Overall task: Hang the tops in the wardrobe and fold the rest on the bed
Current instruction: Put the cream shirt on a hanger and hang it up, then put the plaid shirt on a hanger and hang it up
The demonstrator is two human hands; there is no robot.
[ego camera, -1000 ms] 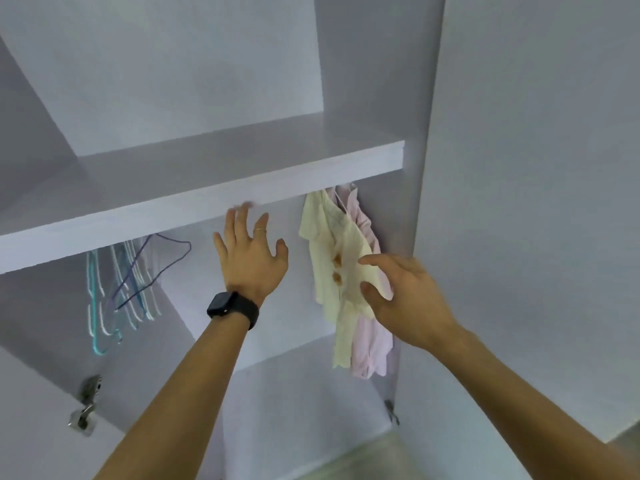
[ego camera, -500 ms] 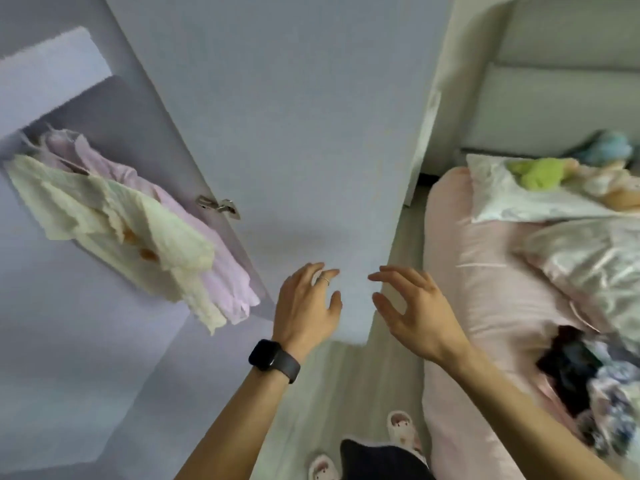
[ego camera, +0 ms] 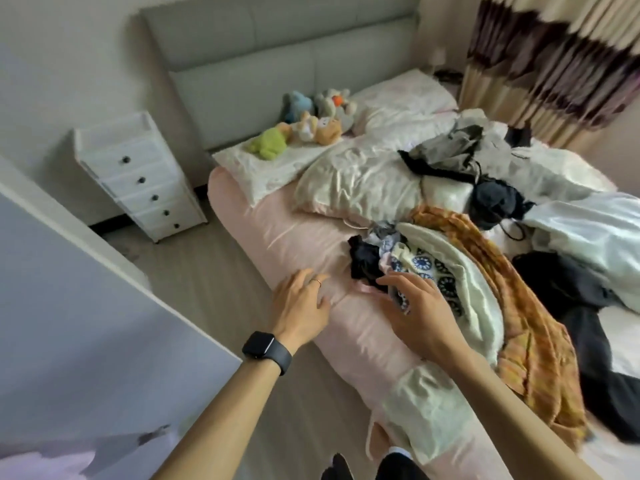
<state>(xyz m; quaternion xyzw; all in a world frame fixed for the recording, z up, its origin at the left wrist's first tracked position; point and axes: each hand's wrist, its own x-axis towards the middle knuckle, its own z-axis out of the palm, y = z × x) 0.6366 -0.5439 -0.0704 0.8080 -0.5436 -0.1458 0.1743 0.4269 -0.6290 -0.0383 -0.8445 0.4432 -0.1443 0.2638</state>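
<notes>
A heap of clothes lies on the pink bed [ego camera: 277, 233]: a small black garment [ego camera: 363, 261], a white piece with blue round patterns [ego camera: 424, 268], a cream garment [ego camera: 474, 289], an orange patterned cloth [ego camera: 526, 327] and dark trousers [ego camera: 588, 327]. My left hand [ego camera: 299, 304], with a black watch on the wrist, hovers over the bed's edge, fingers relaxed and empty. My right hand [ego camera: 415, 306] reaches over the patterned piece beside the black garment, fingers spread, holding nothing. The wardrobe door [ego camera: 86, 306] stands at the lower left.
A white drawer unit [ego camera: 138, 174] stands by the grey headboard [ego camera: 263, 57]. Soft toys [ego camera: 304, 126] and pillows [ego camera: 363, 178] lie at the bed's head. More dark clothes [ego camera: 491, 199] sit further back. Striped curtains [ego camera: 554, 64] hang at the right.
The view has swung from the wardrobe's hanging tops round to the bed. Both hands have moved from the wardrobe toward the clothes heap, still empty.
</notes>
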